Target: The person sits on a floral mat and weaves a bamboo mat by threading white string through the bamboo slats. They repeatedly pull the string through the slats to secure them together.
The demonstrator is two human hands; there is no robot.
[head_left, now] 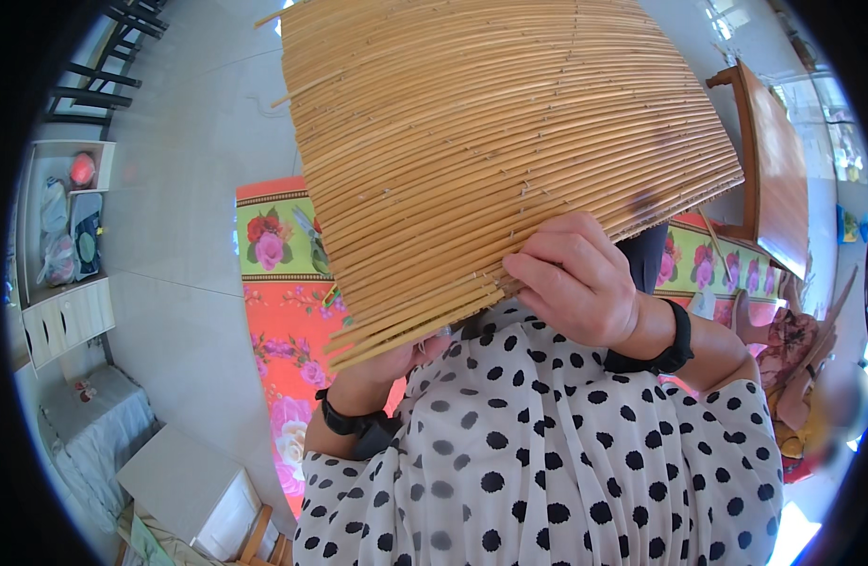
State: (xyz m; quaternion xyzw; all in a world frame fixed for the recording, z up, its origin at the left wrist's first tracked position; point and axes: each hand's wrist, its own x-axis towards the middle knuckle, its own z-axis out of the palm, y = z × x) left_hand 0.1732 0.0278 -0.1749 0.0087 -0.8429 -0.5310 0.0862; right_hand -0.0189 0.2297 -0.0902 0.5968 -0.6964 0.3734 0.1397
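A mat of thin bamboo sticks [491, 123] fills the upper middle, held up over my lap, with some stick ends loose at its lower left corner. My right hand [571, 278] pinches the lower edge right of those sticks, fingertips on the slats. My left hand [406, 358] is closed beneath the lower left corner, largely hidden by the sticks; a bit of pale string shows by its fingers, and what it grips is unclear. Scissors [304, 226] lie on the floral floor covering [278, 368] to the mat's left.
A person [788, 344] in patterned clothes sits at the right, near a low wooden table [774, 170]. At left are pale shelves [66, 311] with bags, black metal legs [90, 97] and a box [189, 481] at lower left. Pale tiled floor [179, 236] surrounds the covering.
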